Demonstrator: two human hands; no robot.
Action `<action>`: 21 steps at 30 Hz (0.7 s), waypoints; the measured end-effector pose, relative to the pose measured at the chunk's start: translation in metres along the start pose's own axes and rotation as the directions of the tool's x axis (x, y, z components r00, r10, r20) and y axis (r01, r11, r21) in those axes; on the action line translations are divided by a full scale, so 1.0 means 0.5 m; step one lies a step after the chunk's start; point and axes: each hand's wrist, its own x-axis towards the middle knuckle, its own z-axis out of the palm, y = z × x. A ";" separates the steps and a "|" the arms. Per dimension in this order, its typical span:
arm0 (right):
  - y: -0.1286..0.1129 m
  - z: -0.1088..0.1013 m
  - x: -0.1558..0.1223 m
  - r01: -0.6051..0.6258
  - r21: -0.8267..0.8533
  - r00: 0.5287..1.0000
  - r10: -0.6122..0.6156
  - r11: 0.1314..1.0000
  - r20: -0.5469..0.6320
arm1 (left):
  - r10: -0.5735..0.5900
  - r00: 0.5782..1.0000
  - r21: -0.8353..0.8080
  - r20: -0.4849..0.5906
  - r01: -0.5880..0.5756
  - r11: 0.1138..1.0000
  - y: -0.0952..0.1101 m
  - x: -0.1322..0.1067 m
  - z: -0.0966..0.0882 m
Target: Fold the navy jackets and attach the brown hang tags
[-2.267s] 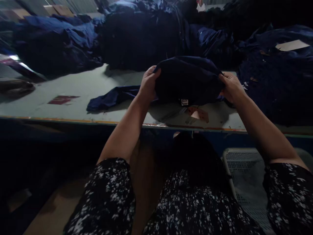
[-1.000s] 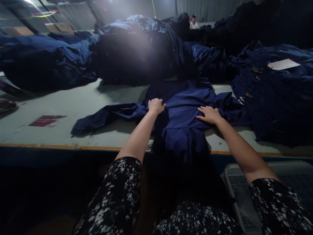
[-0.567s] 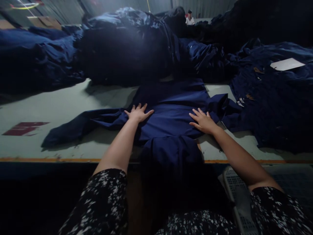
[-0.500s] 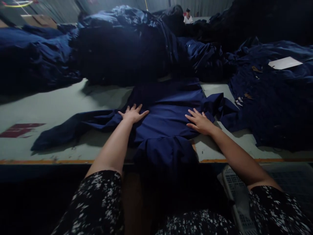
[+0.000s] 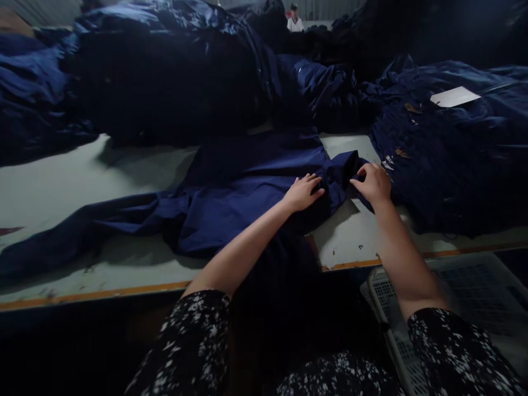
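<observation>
A dark blue long-sleeved garment (image 5: 243, 198) lies spread on the pale table (image 5: 140, 170), one sleeve (image 5: 86, 228) stretched out to the left and its lower part hanging past the front edge. My left hand (image 5: 304, 192) rests on the garment's right side, palm down with fingers spread. Beyond it, my right hand (image 5: 372, 184) pinches the cloth of the right sleeve (image 5: 344, 165) between thumb and fingers. Part of that sleeve is hidden behind my right hand.
Big heaps of dark blue cloth (image 5: 165, 82) stand along the back. At the right is a pile of garments (image 5: 445, 176) with a white card (image 5: 455, 97) on top. Below the table edge sits a plastic basket (image 5: 396, 308). A person (image 5: 294, 21) is far behind.
My left hand has moved right across the garment. My right hand has left the garment's body and taken hold of the right sleeve. The view has turned to the right.
</observation>
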 end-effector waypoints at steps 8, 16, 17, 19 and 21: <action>0.044 -0.002 0.006 -0.155 -0.116 0.962 0.176 0.981 0.207 | 0.008 1.000 0.068 0.004 -0.009 0.998 -0.020 -0.019 0.030; 0.056 -0.006 0.031 -0.106 0.416 0.921 0.246 0.903 -0.301 | 0.132 0.990 0.041 0.051 -0.135 0.990 -0.007 -0.019 0.029; 0.061 0.001 0.036 -0.104 0.520 0.908 0.294 0.848 -0.298 | 0.129 0.991 0.033 0.045 -0.131 0.991 -0.008 -0.019 0.029; 0.068 0.018 0.044 -0.077 0.739 0.897 0.369 0.670 -0.241 | 0.128 0.992 -0.007 0.010 -0.128 0.992 -0.010 -0.019 0.026; 0.067 0.033 0.051 -0.016 0.887 0.914 0.367 0.461 -0.174 | 0.152 0.986 -0.083 -0.075 -0.158 0.984 -0.013 -0.021 0.021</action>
